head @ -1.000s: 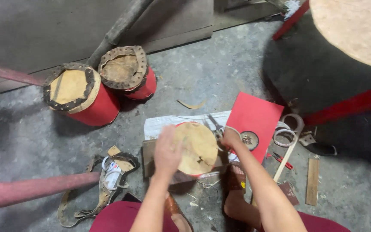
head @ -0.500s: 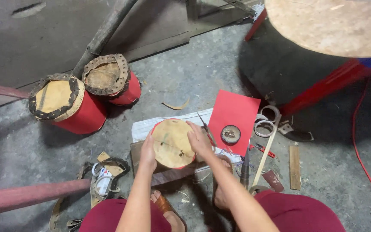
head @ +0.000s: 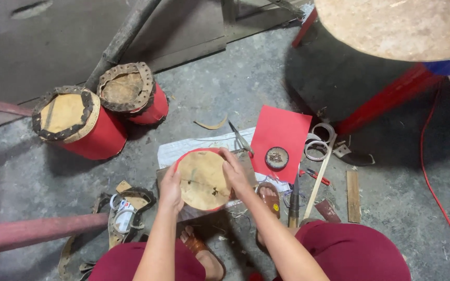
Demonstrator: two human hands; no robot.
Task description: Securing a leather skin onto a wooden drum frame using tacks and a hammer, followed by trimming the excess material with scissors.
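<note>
Both hands grip small red drum (head: 203,179) on the floor at 6 o'clock: left hand (head: 171,187) cups rim, right hand (head: 235,174) presses skin edge; seating step, next needs even tension

We see a small drum (head: 203,179) with a dry, matt tan hide skin, blotched and a little rough, over a red-painted rim. The red sheet (head: 281,136) beside it looks like smooth, flat matt paper, and the scissors (head: 240,138) show dull grey metal. The concrete floor (head: 225,88) is coarse, stained and gritty, and the two red drums (head: 100,117) wear cracked, dark leathery edging.
</note>
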